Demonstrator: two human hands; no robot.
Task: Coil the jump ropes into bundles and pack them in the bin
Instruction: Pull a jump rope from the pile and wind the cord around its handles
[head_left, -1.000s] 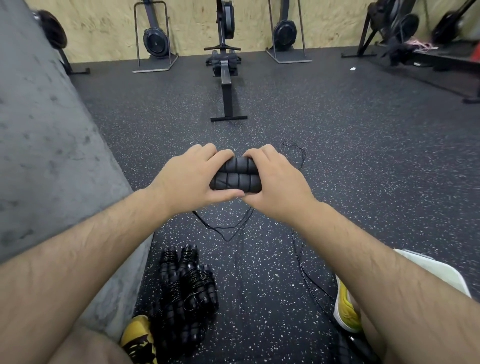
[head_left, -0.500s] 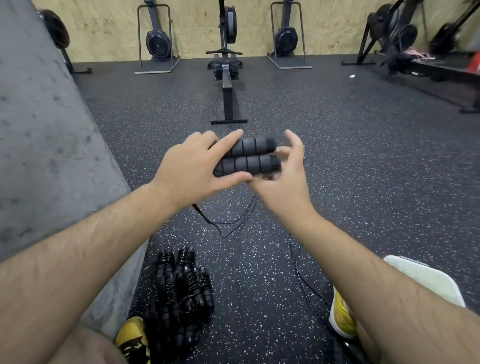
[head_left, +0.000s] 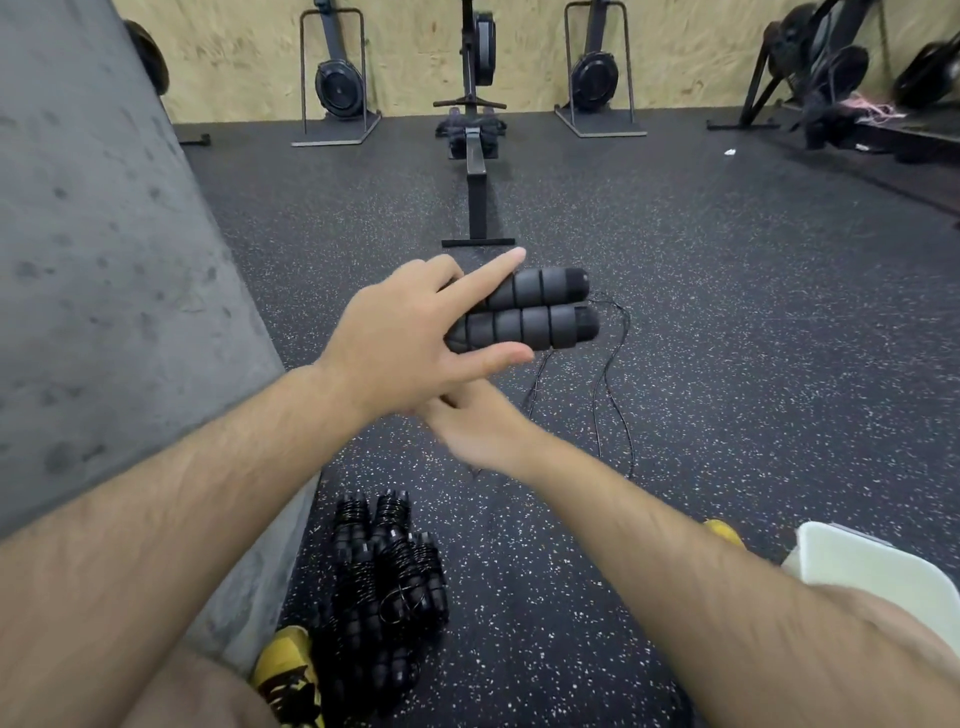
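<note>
Handles (head_left: 524, 318) inside left grip (head_left: 400, 338)

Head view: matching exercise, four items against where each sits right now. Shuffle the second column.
Items
1. jump rope handles
2. coiled rope bundles
3. white bin
4. rowing machine

Places
A. on the floor beside the grey wall
B. far centre of the floor
C. gripped in the left hand
D. lower right corner of the view

Pairs: 1-C, 2-A, 3-D, 4-B
</note>
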